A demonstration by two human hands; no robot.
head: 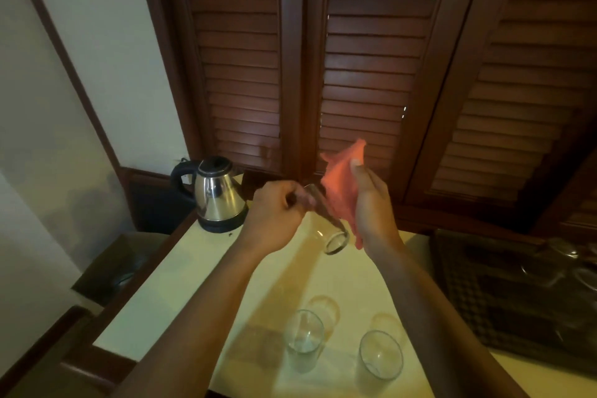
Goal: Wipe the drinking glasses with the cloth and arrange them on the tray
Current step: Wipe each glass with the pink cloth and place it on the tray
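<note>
My left hand (277, 207) grips the far end of a clear drinking glass (329, 226), held tilted above the table with its near end pointing down toward me. Beside it my right hand (371, 200) holds an orange cloth (342, 178), which hangs against the glass's right side. Two more clear glasses stand upright near the table's front edge, one at the left (303, 342) and one at the right (381, 355). A dark woven tray (484, 294) lies at the right, with blurred glassware (568, 265) on its far part.
A steel electric kettle (216, 194) with a black handle stands at the table's back left corner. Dark wooden louvred shutters (355, 74) rise right behind the pale yellow table (200, 268). A dark bin (119, 268) sits on the floor at the left.
</note>
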